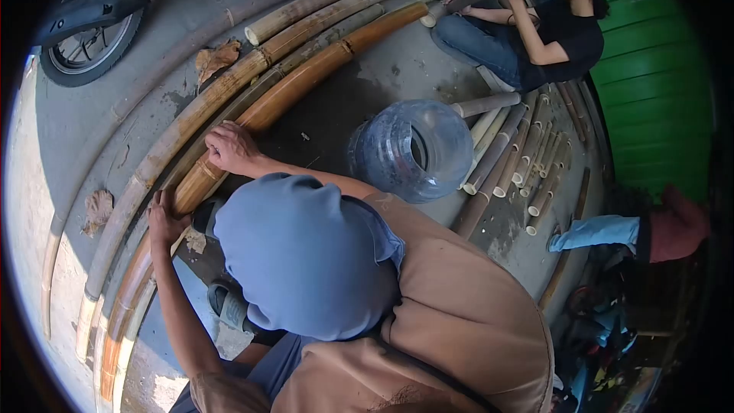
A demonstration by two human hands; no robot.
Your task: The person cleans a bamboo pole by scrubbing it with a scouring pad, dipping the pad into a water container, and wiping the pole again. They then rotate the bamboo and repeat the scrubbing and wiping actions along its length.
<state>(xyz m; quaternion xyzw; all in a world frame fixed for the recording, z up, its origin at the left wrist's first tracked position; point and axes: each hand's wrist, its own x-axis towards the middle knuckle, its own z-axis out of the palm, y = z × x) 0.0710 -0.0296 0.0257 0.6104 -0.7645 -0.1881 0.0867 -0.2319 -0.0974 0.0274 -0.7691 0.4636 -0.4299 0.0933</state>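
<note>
A long, glossy brown bamboo pole [294, 80] runs diagonally past my blue-capped head. My left hand [164, 220] is wrapped around the pole at the lower left, with its fingers partly hidden behind it. Further up, my right hand [232, 147] rests on the pole's upper side near a node, fingers curled into a fist. Whether something small lies inside that fist is hidden. Thinner bamboo poles [180, 128] lie alongside, close to both hands.
A clear plastic water jug [413, 151] stands to the right, near short cut bamboo pieces [511, 149]. Another person [554, 38] sits at the back holding a thick bamboo piece. A motorbike wheel [95, 34] is at upper left. Dry leaves [217, 61] lie between poles.
</note>
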